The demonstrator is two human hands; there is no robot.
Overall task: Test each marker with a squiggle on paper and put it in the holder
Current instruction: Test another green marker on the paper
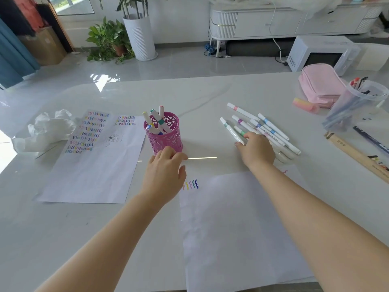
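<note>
Markers [156, 118] in perforated cylindrical pink holder [168, 143]

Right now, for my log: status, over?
Left grip open by pink holder. Right grip on loose markers, hold unclear. Squiggles on near paper. Nothing blocking holder.

Two bare arms in view, uncovered from wrist to frame edge. Left hand [163, 173] and right hand [255, 151] are bare as well. Left forearm [109, 234] and right forearm [315, 211] are smooth and unmarked. Nails are short and rounded. The right hand's look dull mauve-grey, too small to confirm polish.
</note>
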